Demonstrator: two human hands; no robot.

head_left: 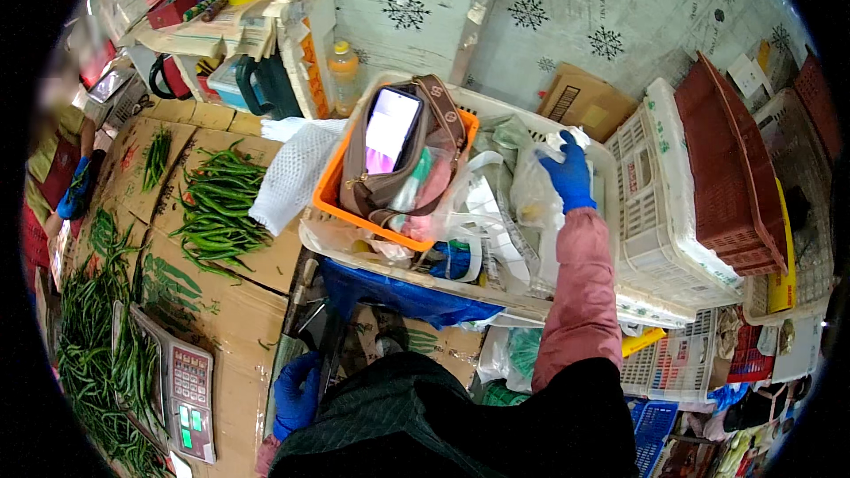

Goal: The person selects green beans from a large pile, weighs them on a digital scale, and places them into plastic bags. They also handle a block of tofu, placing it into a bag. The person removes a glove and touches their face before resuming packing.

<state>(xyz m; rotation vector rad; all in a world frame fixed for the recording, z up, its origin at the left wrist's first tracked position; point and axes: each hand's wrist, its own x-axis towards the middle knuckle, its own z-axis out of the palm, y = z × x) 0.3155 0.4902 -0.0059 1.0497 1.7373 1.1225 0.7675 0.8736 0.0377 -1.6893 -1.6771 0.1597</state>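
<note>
My right hand (570, 176), in a blue glove, reaches into a white plastic crate (607, 212) at the crumpled white material (572, 138) by its far side; whether it grips this I cannot tell. A clear plastic bag (528, 186) lies beside the fingers. My left hand (297, 392), also blue-gloved, rests at the table's edge with fingers curled; its grip is unclear. In the crate's left part, an orange basket (392, 234) holds a brown bag (352, 176) with a lit smartphone (393, 129) on it. Paper label strips (495, 202) lie between basket and right hand.
Green chili peppers (222, 202) lie on the cardboard-covered table (246, 318), with more heaped around a digital scale (189, 385). White mesh (289, 169) lies beside the basket. Stacked white crates (637, 212) stand at the right. At the far left, a co-worker's gloved hand (74, 189) is near the table.
</note>
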